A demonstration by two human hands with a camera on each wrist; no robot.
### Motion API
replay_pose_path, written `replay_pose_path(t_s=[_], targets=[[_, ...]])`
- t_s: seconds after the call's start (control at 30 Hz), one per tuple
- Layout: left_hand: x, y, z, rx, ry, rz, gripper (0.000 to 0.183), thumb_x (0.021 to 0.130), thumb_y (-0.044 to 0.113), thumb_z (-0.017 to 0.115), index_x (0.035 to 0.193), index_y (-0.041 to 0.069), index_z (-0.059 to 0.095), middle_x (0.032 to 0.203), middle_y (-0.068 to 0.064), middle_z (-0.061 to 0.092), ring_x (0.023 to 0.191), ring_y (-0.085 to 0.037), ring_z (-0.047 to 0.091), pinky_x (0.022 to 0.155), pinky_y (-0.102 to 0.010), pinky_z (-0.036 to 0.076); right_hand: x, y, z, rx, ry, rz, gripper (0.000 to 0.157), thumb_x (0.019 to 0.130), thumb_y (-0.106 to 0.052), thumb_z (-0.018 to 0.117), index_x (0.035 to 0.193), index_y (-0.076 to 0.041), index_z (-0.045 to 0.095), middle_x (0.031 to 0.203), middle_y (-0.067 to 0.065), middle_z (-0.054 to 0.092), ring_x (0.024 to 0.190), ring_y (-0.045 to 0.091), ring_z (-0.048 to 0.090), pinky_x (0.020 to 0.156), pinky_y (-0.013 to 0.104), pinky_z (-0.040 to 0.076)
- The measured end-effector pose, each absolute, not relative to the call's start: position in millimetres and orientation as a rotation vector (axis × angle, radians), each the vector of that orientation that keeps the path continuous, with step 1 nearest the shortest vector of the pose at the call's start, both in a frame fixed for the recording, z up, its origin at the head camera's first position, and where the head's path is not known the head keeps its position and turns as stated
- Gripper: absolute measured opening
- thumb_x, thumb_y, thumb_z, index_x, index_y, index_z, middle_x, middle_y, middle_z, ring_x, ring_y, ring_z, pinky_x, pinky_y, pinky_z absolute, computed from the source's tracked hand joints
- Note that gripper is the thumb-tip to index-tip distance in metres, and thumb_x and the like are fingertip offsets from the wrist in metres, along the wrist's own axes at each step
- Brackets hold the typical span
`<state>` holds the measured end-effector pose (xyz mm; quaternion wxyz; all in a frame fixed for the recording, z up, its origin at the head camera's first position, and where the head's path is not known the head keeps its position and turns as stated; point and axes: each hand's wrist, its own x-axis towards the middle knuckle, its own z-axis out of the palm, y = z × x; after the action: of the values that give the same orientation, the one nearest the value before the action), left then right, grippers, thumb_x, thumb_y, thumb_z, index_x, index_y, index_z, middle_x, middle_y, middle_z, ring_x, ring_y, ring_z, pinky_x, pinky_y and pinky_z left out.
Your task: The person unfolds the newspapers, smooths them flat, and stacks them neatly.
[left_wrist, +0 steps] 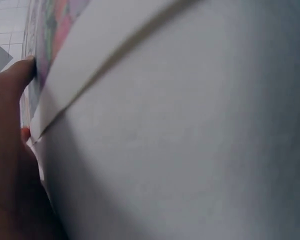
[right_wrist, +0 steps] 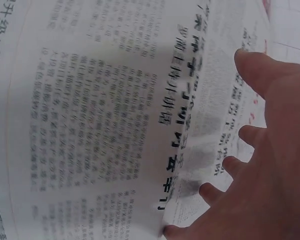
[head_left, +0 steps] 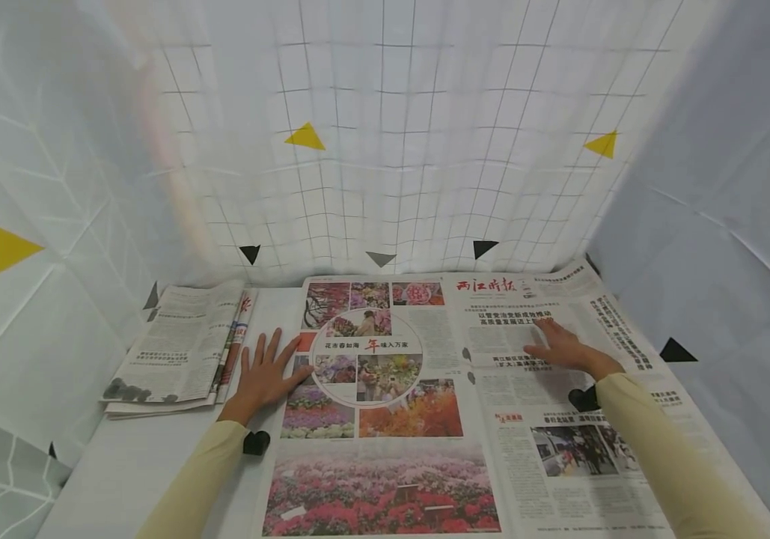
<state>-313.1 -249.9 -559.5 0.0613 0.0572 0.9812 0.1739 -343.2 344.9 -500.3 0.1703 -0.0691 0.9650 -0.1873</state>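
A newspaper (head_left: 435, 404) lies spread out on the white table, its left page full of flower photos and its right page mostly text. My left hand (head_left: 266, 378) rests at the left edge of this sheet, fingers spread and straight, thumb reaching onto the page. In the left wrist view the thumb (left_wrist: 21, 72) lies near the paper's edge. On the upper part of the right page is my right hand (head_left: 563, 348), palm down with fingers extended. The right wrist view shows its separate fingers (right_wrist: 255, 135) over the printed text. Neither hand grips anything.
A folded stack of newspapers (head_left: 179, 344) sits at the back left of the table (head_left: 149, 457). White sheet walls, one with a grid (head_left: 398, 157), enclose the back and sides. Yellow and black triangle markers (head_left: 307, 137) are stuck on them.
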Motion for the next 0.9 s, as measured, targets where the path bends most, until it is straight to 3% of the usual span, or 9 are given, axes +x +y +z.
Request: replay_pose_path(t_s=[0.13, 0.53, 0.9], targets=[[-314, -250, -560, 0.188, 2.969, 0.558, 0.087, 0.098, 0.063, 0.054, 0.166, 0.018, 0.022, 0.175, -0.019, 0.002, 0.16, -0.05, -0.004, 0.124, -0.074, -0.007, -339, 344, -509, -0.158, 2.707, -0.512, 0.095, 0.101, -0.053, 0.056, 0.158, 0.012, 0.016, 0.161, 0.046, 0.003, 0.146, 0.069, 0.007, 0.115, 0.081, 0.015], [-316, -253, -567, 0.245, 2.97, 0.599, 0.084, 0.098, 0.063, 0.052, 0.165, 0.021, 0.024, 0.175, -0.02, 0.0, 0.16, -0.05, -0.007, 0.123, -0.074, -0.009, -329, 338, -517, -0.068, 2.708, -0.477, 0.098, 0.099, -0.059, 0.057, 0.161, 0.003, 0.014, 0.166, 0.037, -0.003, 0.15, 0.064, -0.003, 0.109, 0.089, 0.008], [-318, -249, -562, 0.222, 2.949, 0.6, 0.078, 0.103, 0.054, 0.052, 0.165, 0.017, 0.023, 0.174, -0.022, -0.001, 0.159, -0.052, -0.008, 0.122, -0.075, -0.009, -331, 337, -535, 0.003, 2.741, -0.465, 0.097, 0.1, -0.063, 0.051, 0.163, -0.001, 0.01, 0.169, 0.031, -0.008, 0.153, 0.06, -0.009, 0.112, 0.087, -0.001]])
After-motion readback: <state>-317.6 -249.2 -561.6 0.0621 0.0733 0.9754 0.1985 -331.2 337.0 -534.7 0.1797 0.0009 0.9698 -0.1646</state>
